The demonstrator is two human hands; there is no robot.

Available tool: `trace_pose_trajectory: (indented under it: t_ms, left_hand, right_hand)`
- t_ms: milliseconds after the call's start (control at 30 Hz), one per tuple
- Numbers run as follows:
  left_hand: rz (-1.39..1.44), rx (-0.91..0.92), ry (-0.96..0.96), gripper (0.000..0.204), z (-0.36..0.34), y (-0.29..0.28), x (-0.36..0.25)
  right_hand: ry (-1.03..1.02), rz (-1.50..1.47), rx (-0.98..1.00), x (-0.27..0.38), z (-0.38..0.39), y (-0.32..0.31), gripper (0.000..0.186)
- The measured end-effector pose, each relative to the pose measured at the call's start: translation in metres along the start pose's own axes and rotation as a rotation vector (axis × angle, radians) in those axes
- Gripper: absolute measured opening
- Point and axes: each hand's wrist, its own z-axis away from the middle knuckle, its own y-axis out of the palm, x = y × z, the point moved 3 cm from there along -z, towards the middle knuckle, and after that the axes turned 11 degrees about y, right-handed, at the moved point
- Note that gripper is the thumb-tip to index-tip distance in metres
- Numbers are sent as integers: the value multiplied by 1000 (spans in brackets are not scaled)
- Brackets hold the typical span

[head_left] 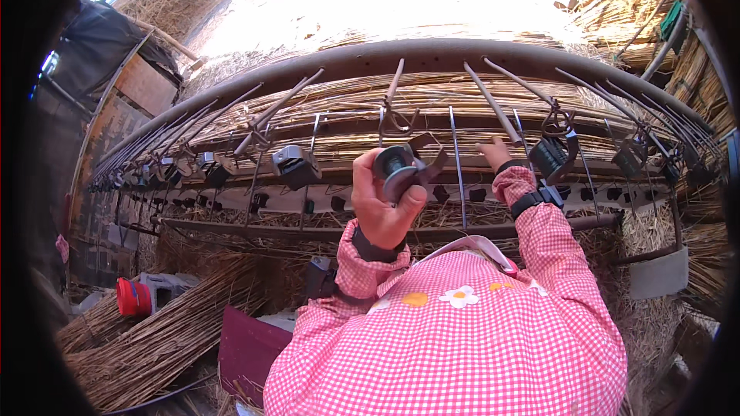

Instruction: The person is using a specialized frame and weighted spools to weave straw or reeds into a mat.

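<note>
In front of my chest, my left hand [379,204] is closed around a metal spool [398,172] wound with dark wire, its round flange facing up. A bent metal bracket [428,156] sits at the spool's right side. My right hand [494,152] reaches forward over the reeds [354,92], beside a slanting metal rod [493,104]. Its fingers look apart, with nothing visible in them, though they are small in view. To its right, another wire spool [548,156] hangs in its holder from the frame.
A long curved metal pipe [347,62] crosses ahead, with many rods angled toward me. More spool holders, such as a silvery one [295,166], line the left. Bundled reeds [166,327], a red object [133,297] and a maroon panel [248,354] lie lower left.
</note>
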Motion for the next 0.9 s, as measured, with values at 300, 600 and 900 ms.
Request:
trace_pose_trajectory:
  t_ms: [300, 600, 900]
  left_hand:
    - [178, 598, -661, 38, 53, 51, 80]
    - [-879, 1281, 127, 15, 52, 94, 105]
    - [-1084, 1341, -18, 16, 49, 93, 108]
  right_hand:
    - [-109, -203, 477, -35, 136, 24, 29]
    - [-341, -424, 288, -77, 213, -33, 29]
    - [-400, -406, 411, -63, 207, -103, 40]
